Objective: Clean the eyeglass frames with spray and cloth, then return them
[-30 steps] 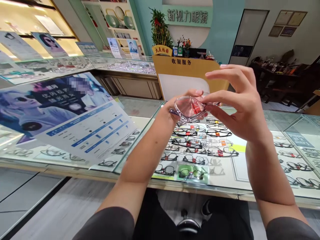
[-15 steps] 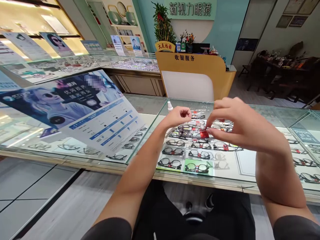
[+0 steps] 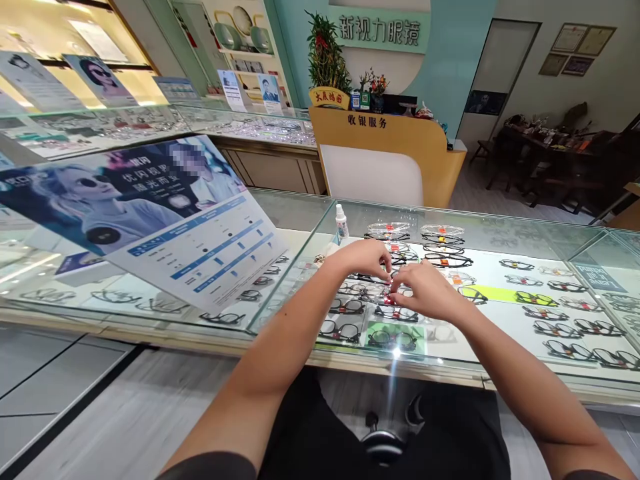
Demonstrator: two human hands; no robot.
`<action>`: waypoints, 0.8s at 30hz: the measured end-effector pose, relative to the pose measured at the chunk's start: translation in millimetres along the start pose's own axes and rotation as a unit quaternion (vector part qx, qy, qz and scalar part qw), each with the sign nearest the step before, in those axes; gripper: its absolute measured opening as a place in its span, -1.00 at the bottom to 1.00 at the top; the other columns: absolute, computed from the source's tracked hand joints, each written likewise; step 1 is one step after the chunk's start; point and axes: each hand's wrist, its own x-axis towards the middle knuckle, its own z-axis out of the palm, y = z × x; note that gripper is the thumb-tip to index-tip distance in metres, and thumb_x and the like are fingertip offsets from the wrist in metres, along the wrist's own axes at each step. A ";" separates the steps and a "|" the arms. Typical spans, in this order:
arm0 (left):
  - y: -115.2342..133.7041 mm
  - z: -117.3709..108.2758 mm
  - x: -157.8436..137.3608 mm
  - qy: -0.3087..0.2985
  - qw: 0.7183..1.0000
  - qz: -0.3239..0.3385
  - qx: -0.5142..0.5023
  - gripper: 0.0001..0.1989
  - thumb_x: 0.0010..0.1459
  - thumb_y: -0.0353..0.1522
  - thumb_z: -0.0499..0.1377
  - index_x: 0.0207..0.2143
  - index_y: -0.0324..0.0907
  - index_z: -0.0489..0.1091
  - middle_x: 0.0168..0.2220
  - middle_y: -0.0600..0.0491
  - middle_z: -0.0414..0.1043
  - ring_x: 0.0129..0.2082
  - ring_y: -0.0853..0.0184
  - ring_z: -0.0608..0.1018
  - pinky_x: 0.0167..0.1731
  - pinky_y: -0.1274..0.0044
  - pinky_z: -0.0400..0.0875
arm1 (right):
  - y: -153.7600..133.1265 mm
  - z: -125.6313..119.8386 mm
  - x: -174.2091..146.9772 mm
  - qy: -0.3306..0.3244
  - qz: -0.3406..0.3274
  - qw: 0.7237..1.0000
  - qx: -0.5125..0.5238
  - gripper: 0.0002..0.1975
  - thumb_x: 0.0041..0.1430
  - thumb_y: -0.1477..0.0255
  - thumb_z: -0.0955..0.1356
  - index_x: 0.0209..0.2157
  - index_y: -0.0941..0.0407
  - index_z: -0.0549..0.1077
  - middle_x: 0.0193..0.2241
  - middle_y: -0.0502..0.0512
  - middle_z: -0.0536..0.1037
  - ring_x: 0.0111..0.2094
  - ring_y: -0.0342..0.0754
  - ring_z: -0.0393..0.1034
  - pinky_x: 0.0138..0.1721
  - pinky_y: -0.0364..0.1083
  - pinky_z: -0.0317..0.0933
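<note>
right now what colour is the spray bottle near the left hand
White; the spray bottle shows best in the head view, beyond the left hand.

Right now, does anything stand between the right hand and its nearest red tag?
Nothing visible: the right hand is right at the red tag, though contact is unclear. The left hand is close beside, not between.

I see a long glass-topped display counter [image 3: 515, 233] with a small white bottle [image 3: 341, 223] standing upright on it. Left of the bottle, a large printed board [image 3: 210, 217] stands tilted. Right of the bottle, eyeglasses [image 3: 443, 241] lie in close rows, many red-tagged; whether some sit beneath the glass, I cannot tell.
</note>
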 end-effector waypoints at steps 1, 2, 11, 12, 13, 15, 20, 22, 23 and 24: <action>1.0 1.5 0.7 -0.003 1.000 -0.003 -0.001 -0.76 -0.01 -0.27 0.31 -0.29 -0.12 0.72 -0.48 0.08 0.48 -0.49 0.33 0.38 -0.43 0.46 0.12 | -1.7 1.8 0.7 -0.002 0.001 1.000 -0.004 -0.86 0.40 0.43 0.43 -0.22 0.11 0.69 -0.09 0.15 0.77 -0.01 0.12 0.60 0.06 0.08 0.08; 1.8 2.6 1.2 -0.004 1.000 -0.005 -0.003 -0.77 -0.01 -0.29 0.30 -0.31 -0.12 0.72 -0.49 0.08 0.49 -0.50 0.33 0.38 -0.43 0.46 0.12 | -3.7 3.3 1.4 -0.006 0.002 1.000 -0.009 -0.85 0.41 0.42 0.43 -0.21 0.12 0.69 -0.07 0.16 0.77 0.00 0.13 0.61 0.06 0.07 0.09; -14.9 -20.2 -18.8 0.050 0.994 0.016 -0.093 -0.77 -0.05 -0.20 0.32 -0.44 -0.17 0.65 -0.57 0.13 0.28 -0.51 0.39 0.25 -0.47 0.48 0.02 | -14.2 14.7 7.0 -0.041 0.066 0.991 -0.106 -0.70 0.51 0.30 0.33 -0.02 0.08 0.71 -0.25 0.18 0.80 -0.11 0.16 0.67 0.06 0.05 0.17; -17.6 -23.2 -21.4 0.070 0.991 0.010 -0.111 -0.76 -0.05 -0.19 0.33 -0.45 -0.18 0.64 -0.58 0.14 0.26 -0.52 0.40 0.22 -0.48 0.48 0.00 | -14.6 15.9 7.5 -0.038 0.071 0.990 -0.116 -0.69 0.52 0.31 0.32 -0.02 0.08 0.70 -0.25 0.19 0.80 -0.11 0.16 0.67 0.06 0.04 0.19; -19.7 -25.5 -23.4 0.091 0.987 0.005 -0.130 -0.75 -0.04 -0.18 0.33 -0.45 -0.19 0.64 -0.59 0.14 0.26 -0.53 0.41 0.20 -0.48 0.48 -0.02 | -14.8 17.1 8.0 -0.036 0.074 0.989 -0.123 -0.68 0.52 0.31 0.31 -0.01 0.08 0.70 -0.25 0.19 0.80 -0.11 0.16 0.68 0.06 0.04 0.20; -22.4 -27.8 -25.1 0.136 0.974 0.003 -0.178 -0.71 -0.04 -0.15 0.33 -0.46 -0.21 0.62 -0.60 0.14 0.27 -0.54 0.42 0.17 -0.49 0.49 -0.03 | -14.8 19.1 8.9 -0.035 0.075 0.988 -0.130 -0.67 0.52 0.31 0.29 0.00 0.08 0.70 -0.24 0.20 0.80 -0.11 0.16 0.68 0.07 0.04 0.22; -22.0 -26.2 -22.4 0.231 0.927 0.031 -0.295 -0.64 -0.08 -0.10 0.42 -0.49 -0.22 0.54 -0.67 0.21 0.11 -0.58 0.47 0.10 -0.50 0.51 -0.09 | -14.0 21.4 10.9 -0.037 0.077 0.988 -0.130 -0.68 0.49 0.32 0.31 -0.02 0.08 0.71 -0.25 0.24 0.79 -0.11 0.17 0.69 0.04 0.02 0.27; -20.7 -25.1 -20.9 0.258 0.906 0.054 -0.330 -0.61 -0.10 -0.08 0.47 -0.49 -0.21 0.53 -0.70 0.25 0.00 -0.60 0.50 0.03 -0.50 0.51 -0.14 | -14.0 21.8 11.4 -0.037 0.078 0.988 -0.127 -0.69 0.48 0.33 0.32 -0.02 0.07 0.72 -0.26 0.22 0.79 -0.12 0.16 0.70 0.05 0.01 0.28; -19.8 -24.4 -20.0 0.272 0.894 0.066 -0.349 -0.59 -0.10 -0.06 0.48 -0.50 -0.21 0.53 -0.70 0.26 -0.02 -0.60 0.50 0.02 -0.51 0.51 -0.15 | -14.0 21.9 11.4 -0.036 0.077 0.989 -0.124 -0.69 0.48 0.33 0.32 -0.03 0.06 0.72 -0.27 0.22 0.79 -0.13 0.15 0.70 0.06 0.01 0.29; -18.8 -23.6 -19.1 0.285 0.883 0.078 -0.366 -0.58 -0.11 -0.05 0.49 -0.51 -0.21 0.53 -0.70 0.25 0.00 -0.61 0.51 0.02 -0.51 0.52 -0.15 | -13.9 22.0 11.3 -0.035 0.077 0.989 -0.121 -0.69 0.48 0.32 0.32 -0.03 0.06 0.72 -0.28 0.21 0.79 -0.13 0.15 0.69 0.06 0.01 0.29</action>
